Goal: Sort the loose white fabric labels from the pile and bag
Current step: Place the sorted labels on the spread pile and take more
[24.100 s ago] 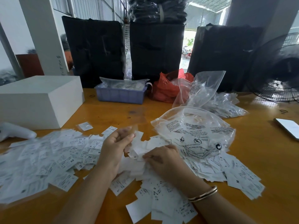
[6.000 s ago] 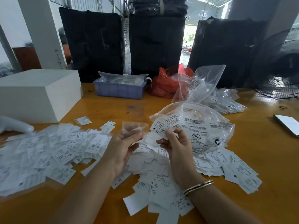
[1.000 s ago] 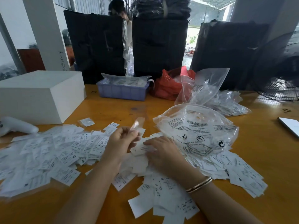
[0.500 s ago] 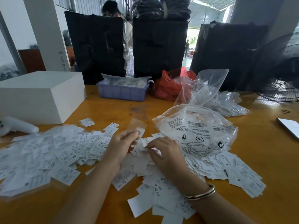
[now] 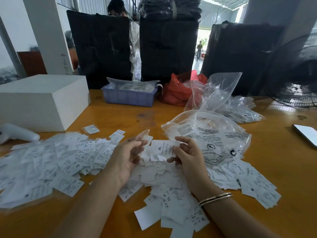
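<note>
- The right hand [image 5: 187,156] pinches a white label [image 5: 163,149] printed "XL" between thumb and fingers and holds it up above the pile; a gold bangle [image 5: 215,198] sits on its wrist
- The left hand [image 5: 126,156] is raised just beside the label, palm turned inward, fingers curled; it pinches a small clear sleeve [image 5: 143,134] at the fingertips, which looks blurred
- Under both hands lies the loose pile of labels [image 5: 164,191] on the orange tabletop [image 5: 277,177], many of them face down, some showing size letters such as "S" and "XL"
- To the left of the hands a wide spread of labels in clear sleeves [image 5: 51,162] covers the tabletop; "SX" and "M" can be read on a few
- Just behind the right hand a clear plastic bag [image 5: 209,134] with black printed text rests on top of the right part of the pile; more labels [image 5: 253,186] spill out from below it toward the right
- Farther back stand a second clear bag [image 5: 217,90], a red bag [image 5: 178,90] and a purple tray [image 5: 128,97] with plastic in it
- At far left are a white box [image 5: 41,102] and a white handheld device [image 5: 17,133]; at far right a phone [image 5: 307,134] and a black fan [image 5: 295,79]
- Behind the tabletop stand black wrapped bundles [image 5: 168,48], and a person [image 5: 115,6] is partly seen over one of them
</note>
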